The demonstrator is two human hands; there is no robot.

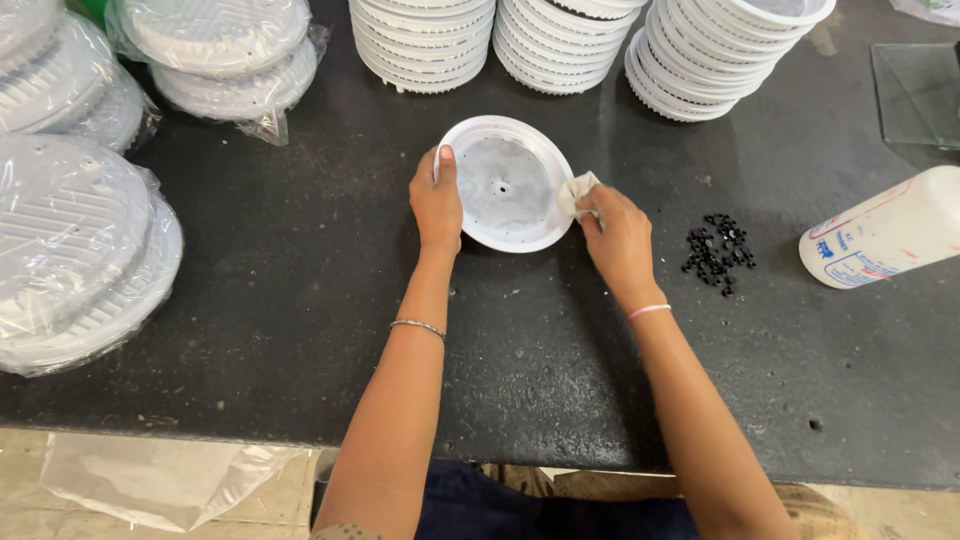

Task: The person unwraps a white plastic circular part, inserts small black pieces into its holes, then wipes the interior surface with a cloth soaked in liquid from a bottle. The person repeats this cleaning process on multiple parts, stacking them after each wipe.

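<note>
A round white plastic disc (508,180) with a raised rim and small holes lies on the black table (300,260). My left hand (437,205) grips its left rim, thumb on top. My right hand (617,235) pinches a small white cloth (575,192) against the disc's right edge.
Stacks of white round plastic parts (560,40) stand at the back. Plastic-wrapped discs (80,230) pile up on the left. A heap of small black pieces (717,252) lies to the right, beside a white bottle on its side (885,232). A glass pane (918,92) sits far right.
</note>
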